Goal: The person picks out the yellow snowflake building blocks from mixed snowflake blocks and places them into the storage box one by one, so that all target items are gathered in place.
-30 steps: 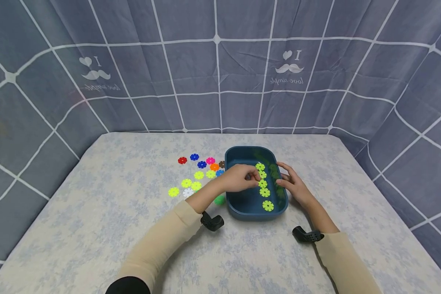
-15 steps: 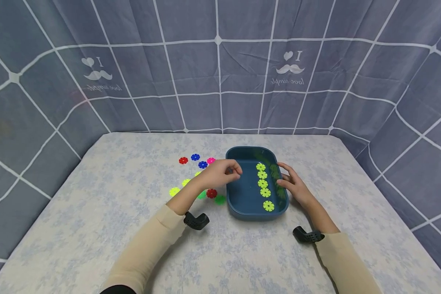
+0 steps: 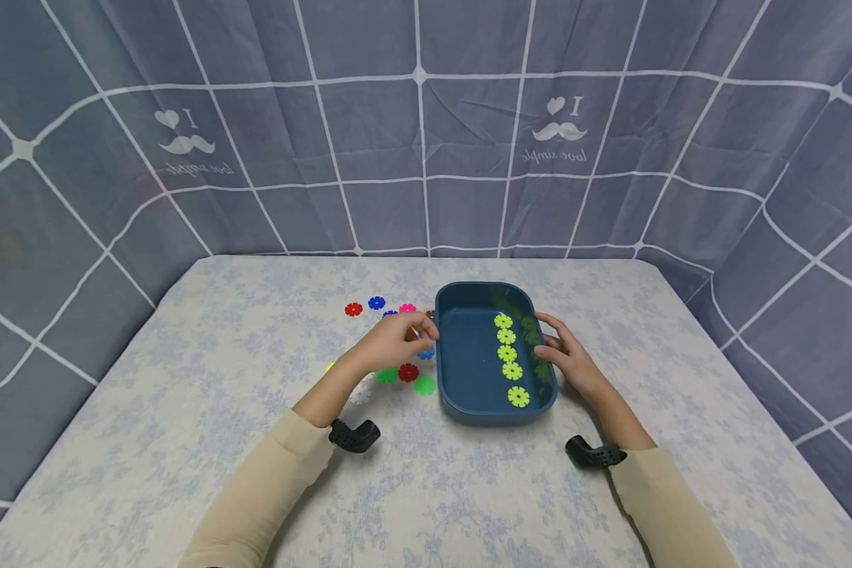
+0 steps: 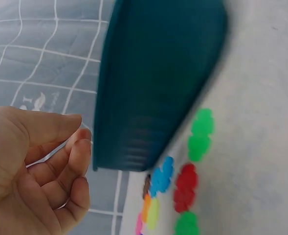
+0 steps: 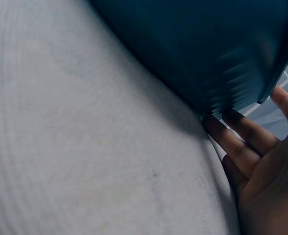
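My left hand [image 3: 396,339] is just left of a dark blue plastic tub [image 3: 497,417], above loose flower-shaped discs. Its fingers are loosely bent, and in the left wrist view the thumb and fingertips stand apart with nothing between them. My right hand [image 3: 573,361] holds the tub's right side, thumb at the rim and fingers against the outer wall [image 5: 232,78]. Inside the tub, several yellow-green discs [image 3: 507,353] lie in a row near the right wall. Under and around my left hand are a red disc [image 3: 408,372], a green disc [image 3: 424,385] and a light blue disc [image 3: 426,354], partly hidden.
Farther back on the patterned tabletop [image 3: 184,379] lie another red disc [image 3: 353,309], a dark blue disc [image 3: 376,303] and a pink disc [image 3: 407,308]. A white disc [image 3: 360,393] sits by my left wrist. A grey-blue curtain [image 3: 369,142] with white lines hangs behind the table.
My left hand has moved left, from over the row of discs inside the tub to above the loose discs beside it. My right hand has stayed at the tub's right side.
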`<state>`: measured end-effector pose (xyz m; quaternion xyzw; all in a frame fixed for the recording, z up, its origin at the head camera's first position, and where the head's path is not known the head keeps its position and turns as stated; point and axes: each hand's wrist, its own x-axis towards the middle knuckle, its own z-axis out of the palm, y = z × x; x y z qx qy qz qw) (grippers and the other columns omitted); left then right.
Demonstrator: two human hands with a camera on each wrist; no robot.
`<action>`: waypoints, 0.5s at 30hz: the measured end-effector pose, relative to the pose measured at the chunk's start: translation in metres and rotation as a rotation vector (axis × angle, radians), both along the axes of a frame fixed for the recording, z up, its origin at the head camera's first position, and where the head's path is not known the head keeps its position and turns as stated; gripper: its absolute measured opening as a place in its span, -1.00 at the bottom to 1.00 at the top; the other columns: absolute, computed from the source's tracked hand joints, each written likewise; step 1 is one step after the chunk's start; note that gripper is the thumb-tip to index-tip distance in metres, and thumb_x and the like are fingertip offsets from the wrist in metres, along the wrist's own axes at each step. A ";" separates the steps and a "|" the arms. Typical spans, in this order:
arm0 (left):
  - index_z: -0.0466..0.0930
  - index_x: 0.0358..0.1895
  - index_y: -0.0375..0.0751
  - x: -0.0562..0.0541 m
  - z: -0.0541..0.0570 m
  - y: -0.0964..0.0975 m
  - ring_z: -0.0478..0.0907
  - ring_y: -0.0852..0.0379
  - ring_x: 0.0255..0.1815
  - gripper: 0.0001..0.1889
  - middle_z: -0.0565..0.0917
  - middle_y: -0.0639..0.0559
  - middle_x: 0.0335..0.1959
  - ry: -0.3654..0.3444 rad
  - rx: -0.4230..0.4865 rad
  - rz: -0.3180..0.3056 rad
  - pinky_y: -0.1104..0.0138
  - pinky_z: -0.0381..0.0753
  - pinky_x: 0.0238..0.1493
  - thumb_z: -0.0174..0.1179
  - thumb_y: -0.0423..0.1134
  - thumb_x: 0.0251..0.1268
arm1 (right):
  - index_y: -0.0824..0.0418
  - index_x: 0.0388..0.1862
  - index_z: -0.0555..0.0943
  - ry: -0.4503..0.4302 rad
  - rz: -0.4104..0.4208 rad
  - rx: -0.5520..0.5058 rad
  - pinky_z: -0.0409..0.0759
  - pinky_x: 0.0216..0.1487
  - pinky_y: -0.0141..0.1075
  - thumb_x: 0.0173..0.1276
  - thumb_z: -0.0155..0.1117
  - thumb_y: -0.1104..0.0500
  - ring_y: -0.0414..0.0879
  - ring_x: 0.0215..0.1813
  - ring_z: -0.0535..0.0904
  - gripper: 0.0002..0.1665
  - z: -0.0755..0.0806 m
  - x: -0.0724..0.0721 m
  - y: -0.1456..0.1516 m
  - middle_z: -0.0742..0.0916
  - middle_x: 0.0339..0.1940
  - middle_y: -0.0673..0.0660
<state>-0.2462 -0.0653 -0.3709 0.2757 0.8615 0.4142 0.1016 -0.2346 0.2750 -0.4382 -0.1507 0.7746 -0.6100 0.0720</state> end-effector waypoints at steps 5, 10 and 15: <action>0.59 -0.09 -0.33 0.004 -0.009 -0.013 0.54 0.06 -0.41 -0.86 0.60 0.01 -0.25 -0.021 0.007 0.016 0.29 0.54 -0.29 0.17 -0.34 0.39 | 0.15 0.59 -0.05 0.003 0.005 -0.009 0.18 0.29 0.28 0.52 0.02 0.22 0.33 0.42 0.22 -0.23 -0.001 -0.002 0.000 0.32 0.42 0.47; 0.59 -0.11 -0.30 0.009 -0.016 -0.032 0.51 0.09 -0.40 -0.87 0.59 0.00 -0.25 -0.030 -0.006 0.072 0.27 0.55 -0.30 0.15 -0.33 0.40 | 0.15 0.58 -0.04 0.001 0.000 -0.011 0.20 0.29 0.26 0.52 0.04 0.21 0.32 0.42 0.23 -0.23 -0.001 -0.002 -0.001 0.32 0.42 0.46; 0.60 -0.14 -0.26 0.014 -0.025 -0.051 0.51 0.09 -0.39 -0.91 0.60 0.00 -0.26 -0.048 -0.010 0.121 0.27 0.52 -0.34 0.14 -0.35 0.40 | 0.16 0.58 -0.04 0.002 -0.016 0.012 0.22 0.29 0.26 0.52 0.02 0.24 0.34 0.41 0.24 -0.24 0.000 -0.001 -0.001 0.34 0.41 0.46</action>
